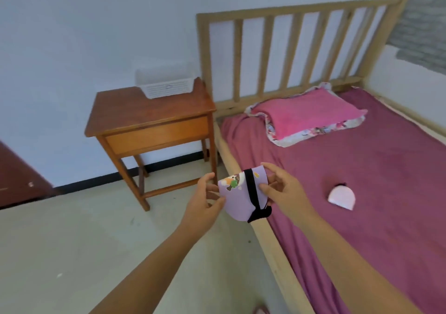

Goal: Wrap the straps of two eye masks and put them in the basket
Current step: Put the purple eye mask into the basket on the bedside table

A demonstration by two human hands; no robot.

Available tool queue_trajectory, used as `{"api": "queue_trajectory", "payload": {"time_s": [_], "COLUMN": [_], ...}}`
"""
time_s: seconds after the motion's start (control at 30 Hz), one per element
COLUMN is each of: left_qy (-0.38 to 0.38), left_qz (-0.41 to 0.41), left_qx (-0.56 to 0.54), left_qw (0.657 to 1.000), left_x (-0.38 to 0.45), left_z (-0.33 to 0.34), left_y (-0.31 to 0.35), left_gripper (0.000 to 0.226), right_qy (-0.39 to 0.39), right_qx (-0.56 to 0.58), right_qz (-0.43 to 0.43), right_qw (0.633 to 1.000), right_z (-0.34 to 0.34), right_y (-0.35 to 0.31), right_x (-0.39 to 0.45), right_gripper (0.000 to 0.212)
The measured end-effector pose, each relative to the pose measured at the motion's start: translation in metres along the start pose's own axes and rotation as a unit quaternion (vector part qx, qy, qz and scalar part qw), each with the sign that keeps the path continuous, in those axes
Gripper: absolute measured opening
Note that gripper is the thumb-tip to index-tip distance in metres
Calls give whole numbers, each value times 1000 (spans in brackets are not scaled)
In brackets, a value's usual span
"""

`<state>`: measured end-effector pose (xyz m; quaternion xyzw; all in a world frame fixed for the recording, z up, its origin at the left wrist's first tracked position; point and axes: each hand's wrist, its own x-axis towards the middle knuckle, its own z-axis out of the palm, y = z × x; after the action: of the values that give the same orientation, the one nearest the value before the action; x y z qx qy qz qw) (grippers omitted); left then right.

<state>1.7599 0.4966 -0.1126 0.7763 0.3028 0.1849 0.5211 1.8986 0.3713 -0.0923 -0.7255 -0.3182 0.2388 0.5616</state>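
Eye masks are the business here, and the purple eye mask [237,194] sits at the centre of the frame, folded in half and pinched between both hands above the bed's wooden side rail [275,243]. The left hand [205,201] grips its left edge between thumb and fingers, while the right hand [281,190] clamps the right edge, thumb on the front face. A black strap [251,193] already crosses the folded mask top to bottom, with its slack bunched in a dark knot-like lump at the lower right corner — so the wrapping looks close to finished. To do this step well, I judge the left hand should keep the fold pressed flat while the right draws the loose end snug and tucks it under the band, since elastic of this kind tends to spring loose. The mask looks soft and padded, matte lilac with a small cartoon print near its top edge. A second, pale pink eye mask [341,196] lies right of centre on the magenta sheet [374,169], folded to a half-round, a bit of dark strap showing at its top. The white slatted basket [166,88] waits in the upper left on a reddish wooden side table [149,113], well apart from both masks.
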Motion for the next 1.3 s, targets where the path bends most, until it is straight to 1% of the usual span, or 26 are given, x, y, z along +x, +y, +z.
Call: {"api": "queue_trajectory", "payload": {"time_s": [0.1, 0.2, 0.27, 0.33, 0.4, 0.43, 0.6, 0.67, 0.83, 0.97, 1.07, 1.2, 1.3], "left_qy": [41, 73, 109, 153, 156, 158, 184, 180, 161, 106, 65, 3, -49], "left_qz": [0, 8, -1, -25, -25, -31, -75, -91, -95, -107, -107, -106, -109], "left_qx": [76, 209, 306, 385, 450, 466, 476, 463, 437, 426, 423, 406, 377], "left_qw": [996, 975, 946, 910, 879, 870, 857, 863, 880, 892, 897, 908, 918], "left_x": [49, 118, 172, 239, 270, 289, 395, 432, 535, 614, 661, 715, 732], "left_z": [-34, -73, -105, -146, -168, -180, -241, -260, -315, -358, -377, -390, -387], "left_y": [-19, -36, -41, -47, -45, -45, -60, -73, -112, -141, -156, -177, -191], "left_gripper": [48, 52, 53, 53, 54, 54, 52, 52, 52, 54, 55, 59, 66], "right_qy": [-31, -52, -65, -88, -87, -90, -133, -133, -118, -106, -97, -106, -125], "right_qx": [-29, -41, -49, -41, -27, -13, -15, -16, -25, -29, -29, -30, -54], "right_qz": [-23, -44, -60, -60, -60, -59, -33, -26, -5, 46, 86, 155, 195], "right_qw": [999, 997, 995, 994, 994, 994, 990, 991, 993, 993, 991, 982, 971], "right_z": [28, 59, 81, 110, 122, 131, 187, 209, 265, 310, 329, 351, 370], "right_y": [5, 7, 0, -9, -21, -29, -50, -55, -60, -58, -53, -41, -28], "right_x": [70, 160, 225, 310, 344, 365, 487, 531, 639, 715, 755, 803, 825], "right_gripper": [44, 49, 49, 50, 51, 51, 49, 51, 52, 53, 53, 52, 52]}}
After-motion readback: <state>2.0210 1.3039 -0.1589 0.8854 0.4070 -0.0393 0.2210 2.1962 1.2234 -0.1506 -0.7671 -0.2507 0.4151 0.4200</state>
